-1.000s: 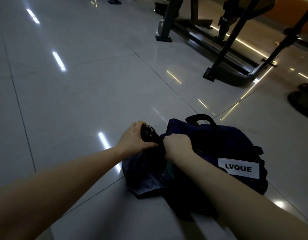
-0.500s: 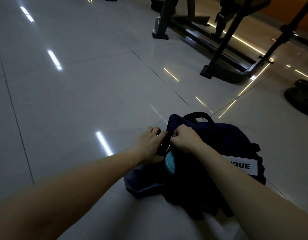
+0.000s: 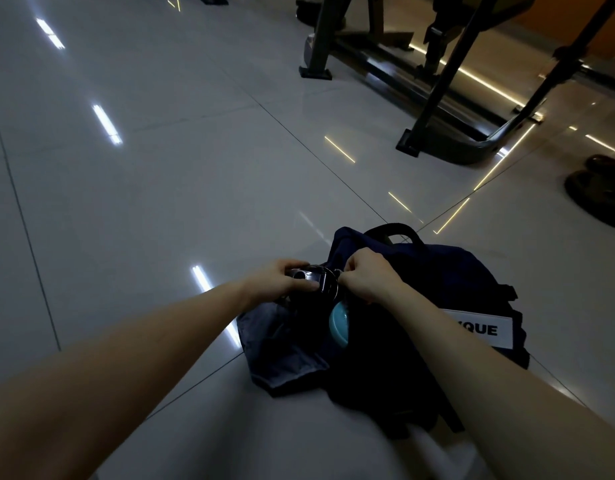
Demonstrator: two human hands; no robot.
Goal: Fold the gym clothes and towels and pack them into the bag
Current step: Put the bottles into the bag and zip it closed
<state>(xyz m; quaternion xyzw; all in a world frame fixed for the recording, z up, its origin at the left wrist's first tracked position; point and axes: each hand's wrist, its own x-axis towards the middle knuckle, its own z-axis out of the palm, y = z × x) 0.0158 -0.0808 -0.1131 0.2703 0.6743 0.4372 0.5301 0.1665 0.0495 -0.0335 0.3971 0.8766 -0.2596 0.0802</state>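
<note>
As left hand (image 3: 281, 277) grips dark bottle (image 3: 316, 283), right hand (image 3: 368, 277) pinches bag (image 3: 458, 282) just beside

A glossy, pale tiled floor (image 3: 160, 202) with thin dark grout lines carries a navy bag (image 3: 455, 289) bearing a white label. A grey-blue garment (image 3: 281, 355) lies crumpled on the tiles, touching the bag's left side. Beyond the bag, well apart, stands the dark frame of an exercise machine (image 3: 448, 133). A pair of dark sandals (image 3: 597, 192) lies far to the bag's right.
</note>
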